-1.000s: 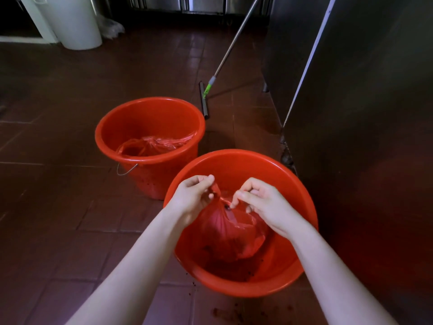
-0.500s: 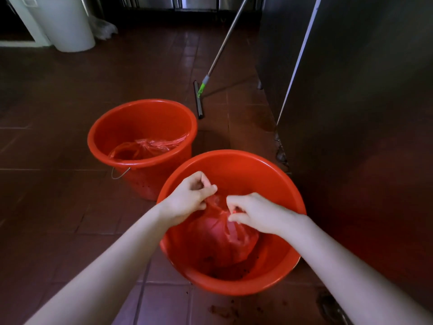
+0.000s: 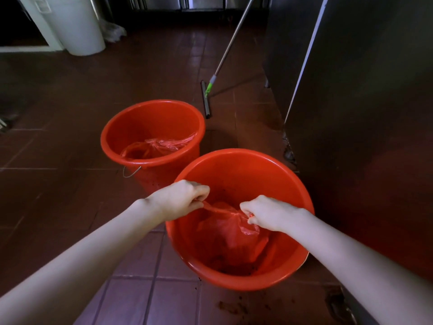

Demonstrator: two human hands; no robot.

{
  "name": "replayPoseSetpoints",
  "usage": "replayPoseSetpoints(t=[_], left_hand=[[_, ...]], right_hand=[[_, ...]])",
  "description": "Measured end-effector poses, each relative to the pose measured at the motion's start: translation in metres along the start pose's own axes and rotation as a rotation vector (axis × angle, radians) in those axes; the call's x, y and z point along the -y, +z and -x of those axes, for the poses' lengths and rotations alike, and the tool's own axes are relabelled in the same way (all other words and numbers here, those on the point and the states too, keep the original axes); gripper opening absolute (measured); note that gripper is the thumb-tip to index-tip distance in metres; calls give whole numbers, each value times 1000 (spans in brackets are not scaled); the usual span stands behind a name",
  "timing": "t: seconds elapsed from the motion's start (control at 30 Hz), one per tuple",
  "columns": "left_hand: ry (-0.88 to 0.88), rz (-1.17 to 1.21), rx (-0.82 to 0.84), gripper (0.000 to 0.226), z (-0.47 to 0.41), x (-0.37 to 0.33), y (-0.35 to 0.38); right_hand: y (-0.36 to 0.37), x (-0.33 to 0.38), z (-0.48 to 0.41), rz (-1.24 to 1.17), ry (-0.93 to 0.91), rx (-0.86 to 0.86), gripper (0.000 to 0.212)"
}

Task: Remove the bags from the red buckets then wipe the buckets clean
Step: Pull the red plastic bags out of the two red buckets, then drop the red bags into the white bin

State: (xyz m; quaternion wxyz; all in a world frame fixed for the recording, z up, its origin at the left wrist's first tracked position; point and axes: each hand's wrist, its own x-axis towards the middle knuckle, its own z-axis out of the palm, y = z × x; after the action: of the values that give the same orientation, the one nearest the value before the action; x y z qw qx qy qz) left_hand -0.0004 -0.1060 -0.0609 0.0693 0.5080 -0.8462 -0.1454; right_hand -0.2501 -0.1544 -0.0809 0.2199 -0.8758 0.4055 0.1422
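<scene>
Two red buckets stand on the tiled floor. The near bucket (image 3: 236, 165) holds a red plastic bag (image 3: 230, 235), bulging and resting low inside. My left hand (image 3: 180, 199) pinches one twisted strip of the bag's top at the bucket's left rim. My right hand (image 3: 269, 213) grips the other strip over the middle of the bucket. The two strips are stretched apart between my hands. The far bucket (image 3: 152, 116), with a wire handle, holds another crumpled red bag (image 3: 159, 146).
A squeegee (image 3: 206, 99) with a long metal pole leans behind the buckets. Steel cabinets (image 3: 363, 113) wall off the right side, close to the near bucket. A white bin (image 3: 79, 26) stands at the far left. Dirt specks lie on the floor by the near bucket.
My hands have pulled apart, left toward the rim and right toward the middle, drawing the bag's strips taut. The bag's top has sunk lower in the bucket.
</scene>
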Motion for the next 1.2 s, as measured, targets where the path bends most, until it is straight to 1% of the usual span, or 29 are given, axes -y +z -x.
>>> replayPoseSetpoints(t=[0.1, 0.17, 0.2, 0.23, 0.27, 0.33, 0.37, 0.43, 0.5, 0.57, 0.63, 0.73, 0.83, 0.93, 1.0, 1.07, 1.2], left_hand=[[-15, 1, -76, 21, 0, 1, 3], [-20, 79, -176, 17, 1, 4, 1], [-36, 128, -235, 14, 1, 7, -3], [-64, 172, -306, 11, 1, 12, -7], [-100, 198, -391, 9, 0, 18, -13], [-194, 185, -569, 4, -3, 37, -24], [-260, 170, -636, 5, -5, 48, -29], [-425, 148, -681, 7, -8, 75, -34], [-564, 91, -637, 9, -13, 104, -37], [-655, 11, -549, 18, -23, 134, -40], [-724, -79, -416, 33, -37, 159, -47], [-780, -176, -148, 52, -64, 191, -50], [-824, -173, 74, 63, -88, 219, -38], [-890, -87, 205, 68, -103, 245, -19], [-896, -46, 230, 68, -107, 258, -10], [-865, -42, 193, 60, -107, 268, -5], [-861, -62, -53, 31, -98, 273, -15]], right_hand=[[-1, 2, -6, 19, 3, 7, 30], [-3, 2, -10, -5, -6, -37, 21], [-5, 2, -12, -39, -17, -71, 20], [-6, 2, -13, -63, -28, -101, 28], [-5, 3, -15, -55, -42, -113, 40], [1, 6, -21, 74, -48, -77, 63], [6, 9, -26, 153, -38, -51, 70], [16, 13, -38, 261, -7, -29, 74], [23, 16, -48, 309, 21, -56, 70], [26, 15, -58, 342, 38, -110, 66], [26, 12, -65, 368, 43, -154, 61], [25, 5, -74, 398, 32, -183, 49], [26, 1, -79, 354, 47, -167, 45], [27, 3, -80, 247, 118, -126, 42], [25, 4, -79, 206, 141, -89, 42], [25, 4, -78, 198, 132, -63, 41], [31, 12, -81, 169, 93, -5, 36]])
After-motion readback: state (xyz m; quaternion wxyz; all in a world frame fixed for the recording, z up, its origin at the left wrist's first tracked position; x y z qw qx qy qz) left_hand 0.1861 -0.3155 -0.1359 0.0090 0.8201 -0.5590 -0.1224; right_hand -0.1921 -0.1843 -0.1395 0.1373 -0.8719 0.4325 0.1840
